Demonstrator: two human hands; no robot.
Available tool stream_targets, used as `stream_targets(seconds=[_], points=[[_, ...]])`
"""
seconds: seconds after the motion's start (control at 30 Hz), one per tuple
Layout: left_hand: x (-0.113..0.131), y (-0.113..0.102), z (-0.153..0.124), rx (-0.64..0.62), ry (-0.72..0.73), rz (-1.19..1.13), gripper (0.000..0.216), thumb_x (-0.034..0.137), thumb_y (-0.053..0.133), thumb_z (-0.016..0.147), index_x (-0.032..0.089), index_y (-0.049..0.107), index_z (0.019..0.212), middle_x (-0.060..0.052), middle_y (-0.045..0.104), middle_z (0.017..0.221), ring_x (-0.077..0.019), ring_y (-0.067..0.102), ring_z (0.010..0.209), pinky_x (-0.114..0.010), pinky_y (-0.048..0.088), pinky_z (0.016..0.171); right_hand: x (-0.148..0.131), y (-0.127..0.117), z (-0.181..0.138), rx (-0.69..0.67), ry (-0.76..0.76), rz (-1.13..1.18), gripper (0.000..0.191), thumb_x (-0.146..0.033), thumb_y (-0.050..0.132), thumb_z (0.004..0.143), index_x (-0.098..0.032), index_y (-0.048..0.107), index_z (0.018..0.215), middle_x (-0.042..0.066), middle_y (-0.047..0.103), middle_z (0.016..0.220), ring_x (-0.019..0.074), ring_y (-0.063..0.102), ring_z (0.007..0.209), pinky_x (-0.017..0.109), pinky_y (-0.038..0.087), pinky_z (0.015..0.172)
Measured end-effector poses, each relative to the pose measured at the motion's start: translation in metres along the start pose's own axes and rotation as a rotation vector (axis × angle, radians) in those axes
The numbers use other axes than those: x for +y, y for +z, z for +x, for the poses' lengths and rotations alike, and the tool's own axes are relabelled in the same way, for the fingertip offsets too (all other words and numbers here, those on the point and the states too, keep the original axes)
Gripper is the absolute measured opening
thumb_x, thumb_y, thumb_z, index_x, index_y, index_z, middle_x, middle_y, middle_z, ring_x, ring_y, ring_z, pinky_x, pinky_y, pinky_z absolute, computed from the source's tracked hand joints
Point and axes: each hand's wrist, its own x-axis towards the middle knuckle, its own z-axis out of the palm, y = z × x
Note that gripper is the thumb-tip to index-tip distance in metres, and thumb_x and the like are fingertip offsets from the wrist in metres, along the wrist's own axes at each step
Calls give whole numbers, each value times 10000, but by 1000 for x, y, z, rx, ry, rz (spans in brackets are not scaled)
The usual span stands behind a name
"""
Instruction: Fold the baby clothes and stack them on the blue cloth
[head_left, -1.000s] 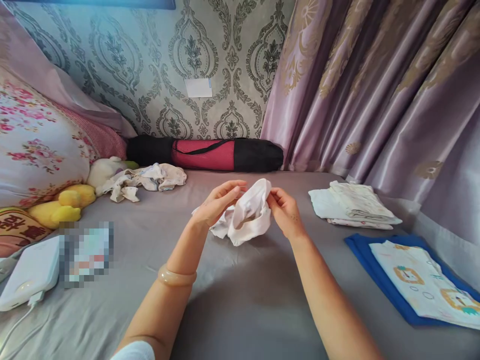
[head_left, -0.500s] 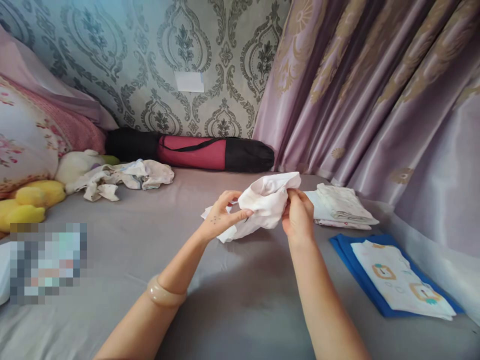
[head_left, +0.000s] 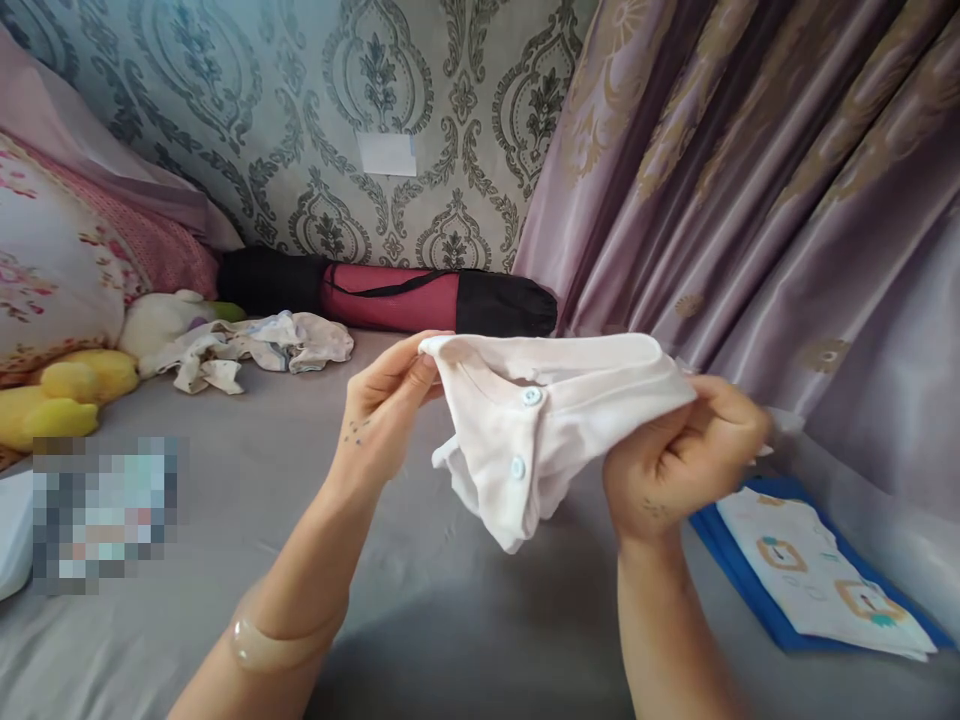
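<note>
A small white buttoned garment (head_left: 487,430) is stretched between my hands above the grey sheet, its neck or waist opening facing up. Two pale blue buttons show on its front, and its lower part hangs loose. My left hand (head_left: 386,405) pinches the left end of the edge between thumb and fingers. On the other side, my right hand (head_left: 686,450) is closed round the right end, with the fingers curled. A pale bangle (head_left: 274,645) circles my left wrist.
On the right, a folded white printed cloth (head_left: 817,575) lies on a folded blue one (head_left: 750,590). Crumpled clothing (head_left: 277,345), plush toys (head_left: 90,380) and a floral pillow (head_left: 52,270) are at left. A red and black roll bag (head_left: 397,297) lies along the wall by the curtain (head_left: 660,200).
My hands have moved apart, pulling the bunched white garment wide and bringing its buttons into view. My right hand has shifted right and now hides most of the folded white stack.
</note>
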Motion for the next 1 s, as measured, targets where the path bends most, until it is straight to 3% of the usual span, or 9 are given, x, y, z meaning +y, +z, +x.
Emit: stream_targets(seconds=[0.1, 0.23, 0.37, 0.43, 0.5, 0.6, 0.7, 0.8, 1.0], points=[[-7, -7, 7, 34, -58, 1, 321, 413, 748, 748, 188, 710, 973, -24, 697, 845, -131, 627, 730, -230, 508, 651, 11, 7, -1, -162, 127, 9, 192, -396, 483, 962, -224, 540, 1025, 26, 585, 815, 143, 584, 616, 288, 477, 585], [-46, -20, 21, -25, -319, 18, 280, 419, 722, 756, 167, 651, 854, 54, 524, 590, -36, 406, 422, -170, 347, 421, 25, 21, -5, -378, 484, 238, 237, -453, 543, 919, -224, 566, 975, -56, 499, 609, 89, 452, 428, 223, 382, 417], [-71, -26, 24, 65, -499, 153, 422, 554, 655, 784, 170, 596, 949, 11, 592, 738, -69, 542, 517, -198, 455, 509, 32, 30, -11, -424, 743, 435, 261, -460, 601, 874, -213, 582, 957, -73, 498, 575, 76, 449, 405, 190, 353, 362], [-69, -25, 21, -61, -579, 164, 527, 649, 612, 770, 161, 602, 970, -53, 647, 887, -134, 635, 675, -274, 527, 638, 33, 32, -14, -417, 753, 427, 265, -457, 615, 862, -210, 596, 956, -66, 524, 573, 84, 492, 434, 191, 406, 392], [-63, -21, 16, -303, -654, 173, 567, 671, 625, 741, 147, 641, 957, -80, 675, 923, -192, 656, 785, -317, 531, 713, 34, 33, -16, -432, 733, 409, 259, -457, 607, 867, -213, 606, 953, -63, 533, 559, 90, 512, 445, 197, 442, 422], [-61, -15, 10, -519, -680, 163, 478, 532, 764, 677, 140, 692, 940, -66, 707, 896, -218, 647, 842, -290, 507, 729, 35, 35, -18, -474, 717, 430, 262, -466, 587, 882, -224, 602, 979, -48, 566, 589, 107, 554, 484, 218, 491, 478], [-67, -12, 10, -372, -692, 3, 400, 440, 800, 672, 125, 701, 898, -65, 715, 839, -184, 644, 750, -262, 507, 692, 34, 36, -18, -542, 674, 462, 400, -485, 617, 860, -254, 535, 1176, 38, 685, 915, 162, 670, 755, 297, 570, 679], [-70, -16, 16, -204, -721, -176, 345, 421, 752, 741, 120, 697, 899, -90, 718, 825, -186, 660, 723, -282, 536, 701, 31, 35, -21, -656, 570, 370, 575, -518, 641, 830, -259, 453, 1308, 131, 595, 1259, 233, 630, 1069, 379, 552, 843], [-66, -29, 26, -87, -749, -270, 264, 406, 654, 819, 146, 677, 855, -97, 712, 753, -218, 688, 704, -324, 573, 676, 26, 32, -37, -1044, 385, -73, 487, -507, 637, 815, -227, 549, 1203, 123, 630, 1160, 262, 621, 1027, 369, 513, 797]])
